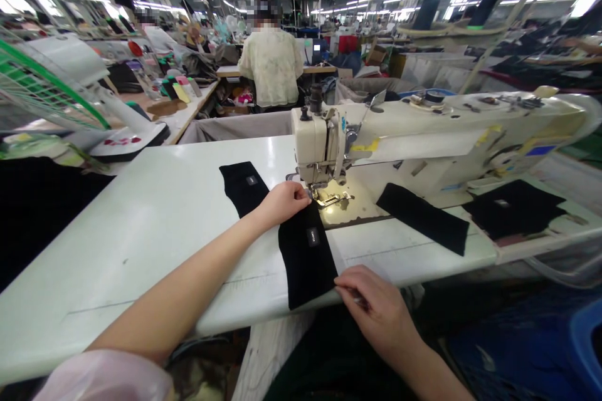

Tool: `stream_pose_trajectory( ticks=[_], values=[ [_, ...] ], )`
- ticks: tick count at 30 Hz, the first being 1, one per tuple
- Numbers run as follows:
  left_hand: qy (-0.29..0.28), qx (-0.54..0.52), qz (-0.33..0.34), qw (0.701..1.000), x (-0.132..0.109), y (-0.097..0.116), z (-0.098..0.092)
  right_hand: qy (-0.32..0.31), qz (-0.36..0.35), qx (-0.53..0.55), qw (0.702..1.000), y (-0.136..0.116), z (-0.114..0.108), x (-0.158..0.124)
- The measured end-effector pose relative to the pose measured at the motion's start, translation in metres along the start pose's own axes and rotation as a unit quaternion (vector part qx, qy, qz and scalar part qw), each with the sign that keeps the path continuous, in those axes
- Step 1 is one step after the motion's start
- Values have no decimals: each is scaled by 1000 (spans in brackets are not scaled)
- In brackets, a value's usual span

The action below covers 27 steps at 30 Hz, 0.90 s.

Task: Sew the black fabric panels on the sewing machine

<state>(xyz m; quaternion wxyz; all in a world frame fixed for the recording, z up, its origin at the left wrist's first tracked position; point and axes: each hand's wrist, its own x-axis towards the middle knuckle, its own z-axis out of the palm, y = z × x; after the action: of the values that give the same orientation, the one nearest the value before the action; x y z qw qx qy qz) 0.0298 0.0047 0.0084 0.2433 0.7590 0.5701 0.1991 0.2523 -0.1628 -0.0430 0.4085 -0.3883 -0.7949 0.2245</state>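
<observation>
A black fabric strip (308, 257) with a small white label lies on the white sewing table (155, 225), running from the machine's presser foot (329, 199) toward me. My left hand (282, 202) rests curled on its far end, right beside the presser foot. My right hand (376, 307) pinches the strip's near right corner at the table's front edge. The cream sewing machine (423, 131) stands behind both hands.
A second labelled black strip (243, 187) lies left of my left hand. Another black strip (423, 216) and a stack of black pieces (512, 210) lie to the right under the machine arm. A person (271, 62) stands with their back to me at a far bench.
</observation>
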Motion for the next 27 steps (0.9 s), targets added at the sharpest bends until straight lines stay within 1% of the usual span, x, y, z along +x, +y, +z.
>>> stream_pose_trajectory(
  ticks=[2,4,6,8,12,27],
  values=[
    [8,4,-8,1000,2,-2,1,-3,-5,-42,999,-2,0,4],
    [11,6,-14,1000,5,-5,3,-27,3,-79,997,-5,-1,7],
    [12,8,-16,1000,6,-6,4,-58,18,-95,994,-8,-2,9],
    [14,9,-18,1000,6,-7,4,-75,32,-99,992,-11,-3,9],
    [19,12,-25,999,6,-7,4,-72,45,-102,991,-12,-3,9],
    [22,13,-42,999,8,-7,4,-74,46,-110,990,-13,-1,13]
  ],
)
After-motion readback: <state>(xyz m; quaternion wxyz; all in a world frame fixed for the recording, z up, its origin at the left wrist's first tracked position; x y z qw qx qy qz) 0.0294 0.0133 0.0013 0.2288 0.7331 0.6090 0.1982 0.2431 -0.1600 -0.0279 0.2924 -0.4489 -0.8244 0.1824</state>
